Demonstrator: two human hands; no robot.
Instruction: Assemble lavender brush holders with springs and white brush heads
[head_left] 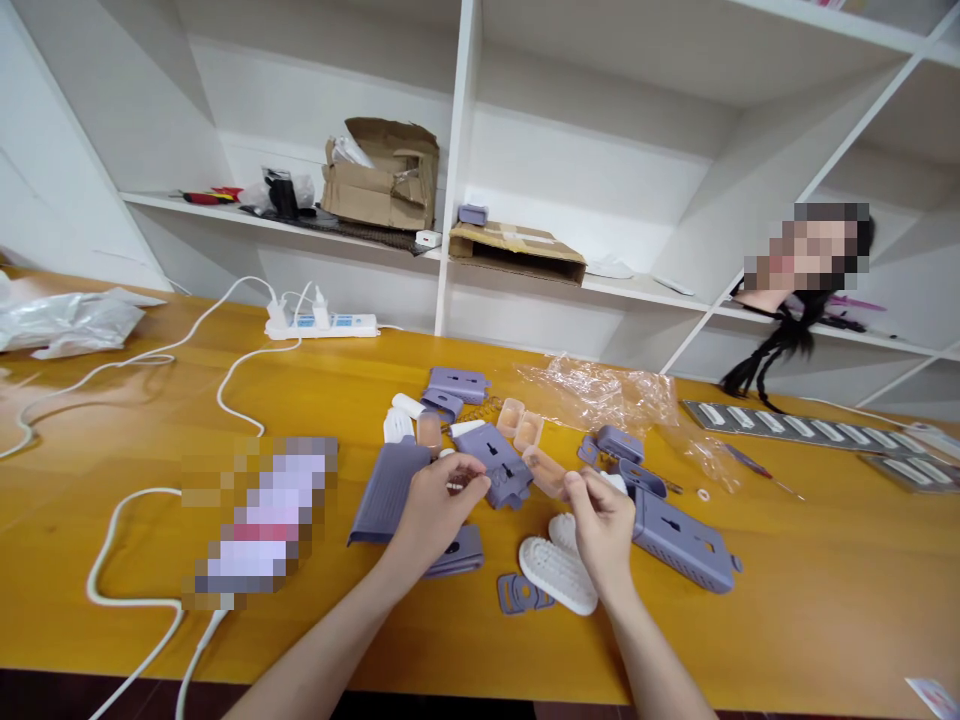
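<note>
My right hand (602, 527) pinches the end of a small clear plastic tray (545, 470) that looks orange against the wood. To its left, my left hand (442, 505) is closed, fingers curled toward the thumb; what it holds, if anything, is too small to make out. Between the hands and just beyond lies a purple plastic housing (487, 455). A larger purple cover (382, 490) rests by my left wrist. White ribbed oval pieces (559, 572) lie under my right hand, beside a flat purple part (517, 594). A long purple casing (682, 535) is to the right.
Two more clear trays (519, 424) and crumpled plastic film (607, 390) lie farther back. On the left are a blurred phone (262, 520) with a white cable and a power strip (322, 326). A screwdriver (761, 470) lies right, near a strip of metal plates (795, 428).
</note>
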